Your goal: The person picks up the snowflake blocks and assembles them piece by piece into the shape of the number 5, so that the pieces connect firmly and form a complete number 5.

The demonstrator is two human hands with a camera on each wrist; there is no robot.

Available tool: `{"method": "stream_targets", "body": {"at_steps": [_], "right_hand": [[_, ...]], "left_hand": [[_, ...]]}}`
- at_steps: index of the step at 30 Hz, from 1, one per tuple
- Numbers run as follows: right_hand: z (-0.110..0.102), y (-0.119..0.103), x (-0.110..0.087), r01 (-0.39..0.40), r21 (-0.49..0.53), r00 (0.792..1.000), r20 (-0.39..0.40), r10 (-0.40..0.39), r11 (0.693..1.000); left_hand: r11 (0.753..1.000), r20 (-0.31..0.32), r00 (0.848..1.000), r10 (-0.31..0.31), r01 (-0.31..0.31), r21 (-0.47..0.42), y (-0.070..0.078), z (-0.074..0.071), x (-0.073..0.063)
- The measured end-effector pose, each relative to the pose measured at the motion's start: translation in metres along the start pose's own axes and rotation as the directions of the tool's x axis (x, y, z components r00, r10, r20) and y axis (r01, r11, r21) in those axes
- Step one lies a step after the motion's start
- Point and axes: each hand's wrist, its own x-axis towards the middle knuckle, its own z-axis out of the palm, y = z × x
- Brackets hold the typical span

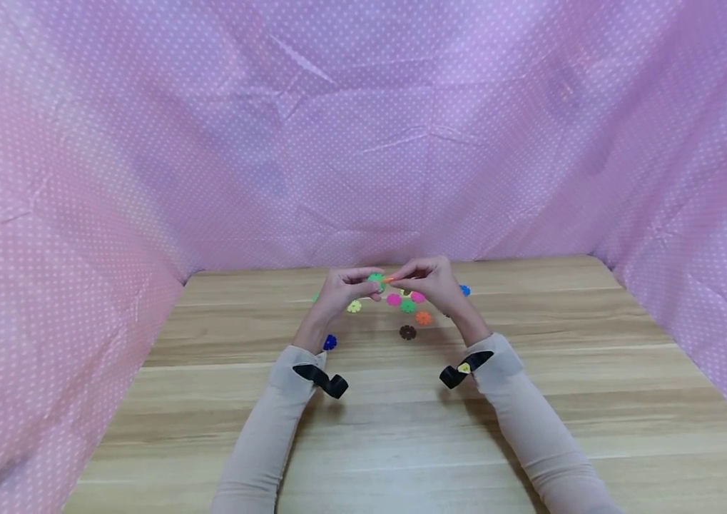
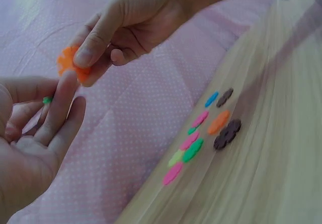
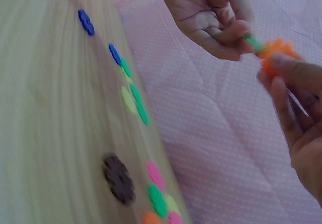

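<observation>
Two hands up over the far part of the table (image 1: 376,442), pink dotted cloth (image 1: 363,143) hung behind and along both sides. Left to right: left sleeve (image 1: 263,435) with a black strap (image 1: 319,378) on it, then a dark blue disc (image 1: 330,343) flat on the table, flower-shaped like the rest. Left hand (image 1: 340,289) next, thumb and fingers clamped on a green disc (image 1: 375,279), held clear of the table. Pale yellow disc (image 1: 354,306) lies below, near that hand. Between the hands, an orange disc (image 1: 389,279) meets the green one's edge; can't tell whether they're slotted together. On the table under that: pink disc (image 1: 394,300), brown disc (image 1: 407,333) nearer the person, loose green disc (image 1: 408,306), second pink disc (image 1: 417,297) just behind it, loose orange disc (image 1: 424,318) just in front. Right hand (image 1: 434,282): thumb and fingers pinching the raised orange disc. Past its wrist, a lighter blue disc (image 1: 464,290), second brown disc (image 2: 225,97) beside it. Right sleeve (image 1: 543,442) carries another strap (image 1: 454,374).
</observation>
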Motion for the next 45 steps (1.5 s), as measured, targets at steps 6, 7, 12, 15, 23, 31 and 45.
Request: {"method": "stream_targets", "body": {"at_steps": [6,7,12,15,23,31,45], "right_hand": [[0.003,0.004,-0.001,0.003,0.031,1.000,0.006,-0.003,1.000],[0.003,0.007,0.000,0.002,0.038,1.000,0.008,-0.003,0.999],[0.003,0.017,0.002,-0.064,0.072,0.998,0.030,0.062,0.995],[0.005,0.022,0.003,-0.124,0.035,0.991,0.057,0.122,0.992],[0.000,0.011,0.009,-0.264,-0.101,0.934,0.224,0.280,0.959],[-0.011,0.001,0.014,-0.249,-0.416,0.758,0.478,0.444,0.874],[-0.016,0.027,0.005,-0.150,-0.503,0.703,0.551,0.450,0.851]], "left_hand": [[0.996,-0.006,0.997,-0.076,0.076,-0.048,-0.003,-0.001,-0.001],[0.996,-0.004,0.997,-0.082,0.081,-0.039,-0.003,-0.002,-0.001],[0.988,0.034,0.988,-0.148,0.146,0.045,0.000,-0.011,0.001],[0.974,0.057,0.976,-0.208,0.201,0.109,0.003,-0.018,0.002],[0.956,0.132,0.956,-0.261,0.237,0.173,0.009,-0.028,0.002],[0.949,0.082,0.965,-0.249,0.226,0.219,0.013,-0.037,-0.003],[0.938,0.053,0.957,-0.283,0.266,0.221,0.004,-0.044,-0.007]]}}
